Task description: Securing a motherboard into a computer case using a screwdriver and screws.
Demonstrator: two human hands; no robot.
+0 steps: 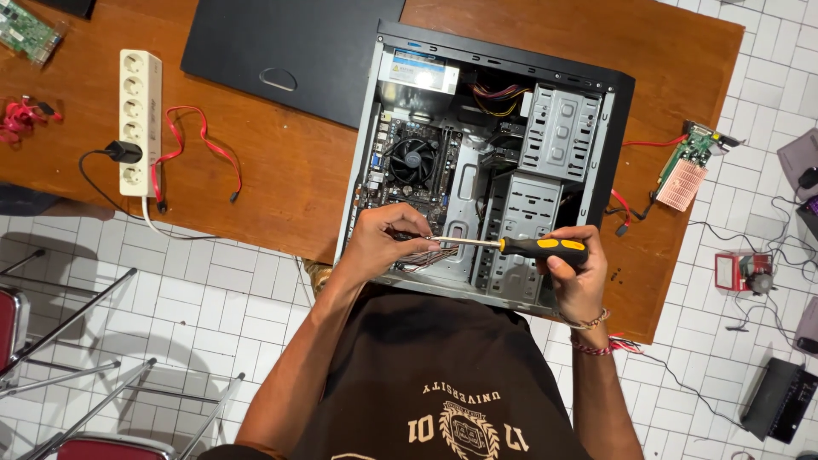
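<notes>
2 hands (383,238) (575,277) — steel-shafted, rubber-gripped screwdriver (545,248) — inside boxy metal case (562,128).

Black and yellow on the screwdriver (542,248) handle, silver on its shaft. The computer case (486,162) shows a black shell, grey metal inside. Brown wooden counter (290,170), white power strip (140,119), red cable (198,140), white tiled floor (213,290).

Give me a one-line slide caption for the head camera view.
Right hand holds a screwdriver toward the left hand inside an open computer case.
</notes>
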